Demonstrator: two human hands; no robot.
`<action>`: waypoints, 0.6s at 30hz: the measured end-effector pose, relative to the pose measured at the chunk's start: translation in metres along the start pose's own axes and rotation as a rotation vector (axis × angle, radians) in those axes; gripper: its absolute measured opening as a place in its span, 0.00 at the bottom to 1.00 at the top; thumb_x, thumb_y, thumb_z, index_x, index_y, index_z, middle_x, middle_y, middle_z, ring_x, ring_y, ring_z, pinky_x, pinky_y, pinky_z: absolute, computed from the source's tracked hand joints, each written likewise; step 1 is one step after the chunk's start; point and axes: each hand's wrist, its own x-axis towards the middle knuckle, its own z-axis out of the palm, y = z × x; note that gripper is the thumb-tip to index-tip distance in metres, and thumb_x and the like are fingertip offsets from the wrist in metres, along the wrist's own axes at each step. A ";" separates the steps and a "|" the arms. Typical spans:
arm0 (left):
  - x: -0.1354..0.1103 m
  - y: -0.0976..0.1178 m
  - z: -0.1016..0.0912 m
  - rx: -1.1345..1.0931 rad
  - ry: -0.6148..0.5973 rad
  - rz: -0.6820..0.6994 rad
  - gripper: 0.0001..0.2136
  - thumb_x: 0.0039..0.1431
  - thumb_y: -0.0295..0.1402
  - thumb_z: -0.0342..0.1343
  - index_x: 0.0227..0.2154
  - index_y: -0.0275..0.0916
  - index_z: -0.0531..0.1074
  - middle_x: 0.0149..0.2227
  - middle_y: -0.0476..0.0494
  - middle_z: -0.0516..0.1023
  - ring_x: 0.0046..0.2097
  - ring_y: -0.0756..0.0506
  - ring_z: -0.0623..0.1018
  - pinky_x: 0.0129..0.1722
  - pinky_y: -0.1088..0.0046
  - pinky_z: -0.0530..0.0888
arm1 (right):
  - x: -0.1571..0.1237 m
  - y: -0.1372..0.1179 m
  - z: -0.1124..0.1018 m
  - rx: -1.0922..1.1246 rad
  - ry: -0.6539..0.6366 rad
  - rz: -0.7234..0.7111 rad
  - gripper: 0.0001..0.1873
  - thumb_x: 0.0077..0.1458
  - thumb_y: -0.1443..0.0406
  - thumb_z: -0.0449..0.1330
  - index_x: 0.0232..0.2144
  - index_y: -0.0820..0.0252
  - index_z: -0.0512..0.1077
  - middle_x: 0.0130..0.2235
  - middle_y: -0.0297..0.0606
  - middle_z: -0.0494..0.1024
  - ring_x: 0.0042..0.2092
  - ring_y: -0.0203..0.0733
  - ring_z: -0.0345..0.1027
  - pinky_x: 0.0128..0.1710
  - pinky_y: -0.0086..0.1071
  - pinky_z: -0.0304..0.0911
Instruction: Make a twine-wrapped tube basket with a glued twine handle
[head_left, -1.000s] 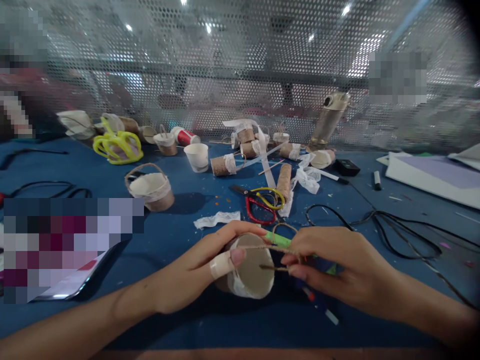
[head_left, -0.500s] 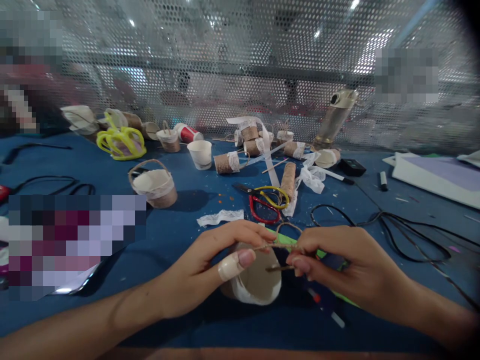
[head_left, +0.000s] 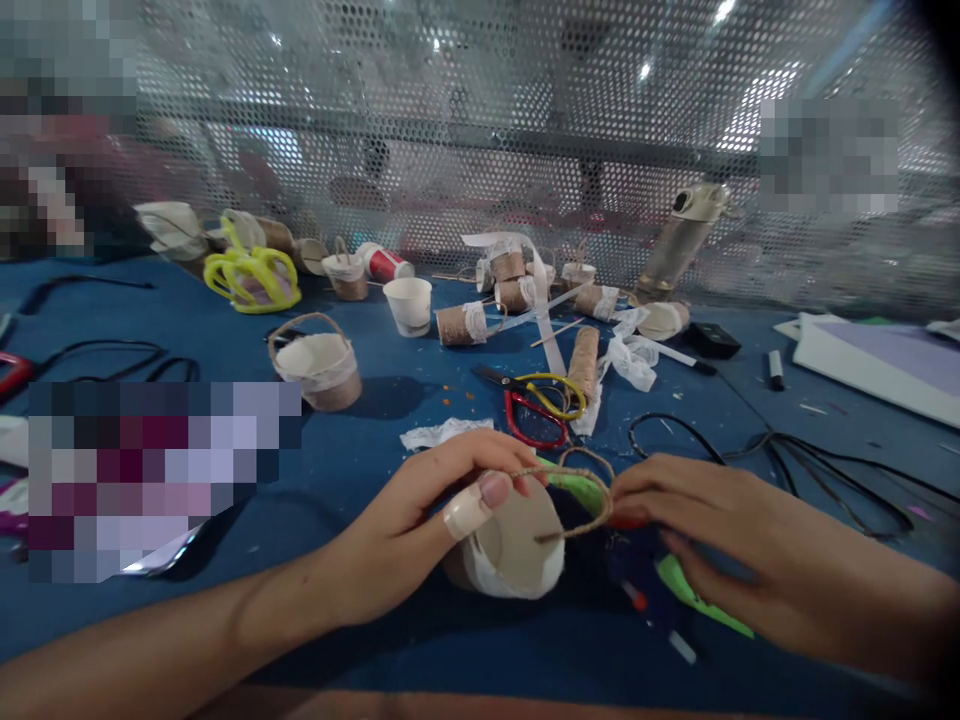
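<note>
Left fingers (head_left: 493, 489): pinching cup (head_left: 529, 572), part-hiding twine (head_left: 604, 504) | Right fingers (head_left: 660, 480): tips obscured, grip unclear

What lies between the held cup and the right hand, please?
In the head view: a twine loop from the cup toward the right hand, overlapping a green piece.

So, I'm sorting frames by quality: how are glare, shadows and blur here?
Head view: bright lights glare through the perforated screen; head view: a soft shadow lies between the handled cup and the scissors; head view: the cup in the left hand looks fairly clear, while the area behind the screen is blurred.
</note>
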 end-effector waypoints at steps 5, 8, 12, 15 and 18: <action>-0.001 -0.002 0.000 -0.004 0.001 0.022 0.09 0.72 0.31 0.48 0.42 0.41 0.74 0.49 0.44 0.78 0.52 0.45 0.76 0.54 0.72 0.70 | -0.017 0.007 0.010 -0.132 -0.039 -0.047 0.33 0.53 0.76 0.56 0.61 0.54 0.67 0.60 0.43 0.73 0.63 0.54 0.64 0.61 0.47 0.65; -0.002 -0.002 0.001 -0.001 0.003 0.007 0.09 0.73 0.33 0.48 0.42 0.41 0.74 0.49 0.43 0.78 0.51 0.44 0.76 0.54 0.70 0.70 | -0.013 0.005 0.012 -0.120 -0.063 -0.022 0.28 0.56 0.75 0.55 0.58 0.59 0.69 0.58 0.46 0.73 0.60 0.51 0.66 0.60 0.45 0.66; -0.001 -0.001 0.001 0.015 0.008 -0.008 0.10 0.72 0.35 0.49 0.41 0.39 0.74 0.49 0.41 0.78 0.51 0.42 0.76 0.53 0.67 0.71 | -0.007 0.002 0.007 -0.037 -0.125 0.068 0.26 0.53 0.75 0.58 0.54 0.58 0.71 0.54 0.46 0.74 0.54 0.49 0.70 0.55 0.43 0.69; -0.001 -0.002 0.001 0.030 0.005 0.024 0.10 0.73 0.35 0.48 0.41 0.39 0.74 0.49 0.41 0.78 0.51 0.42 0.76 0.53 0.68 0.71 | -0.004 -0.002 0.002 -0.021 -0.165 0.114 0.25 0.51 0.75 0.58 0.52 0.59 0.71 0.53 0.46 0.74 0.52 0.51 0.71 0.53 0.45 0.70; 0.000 -0.003 0.000 0.050 -0.008 0.066 0.09 0.73 0.33 0.48 0.42 0.40 0.74 0.48 0.42 0.77 0.51 0.43 0.76 0.53 0.68 0.70 | -0.003 -0.006 0.000 -0.046 -0.203 0.170 0.22 0.50 0.74 0.58 0.49 0.60 0.71 0.50 0.47 0.75 0.48 0.52 0.74 0.48 0.46 0.72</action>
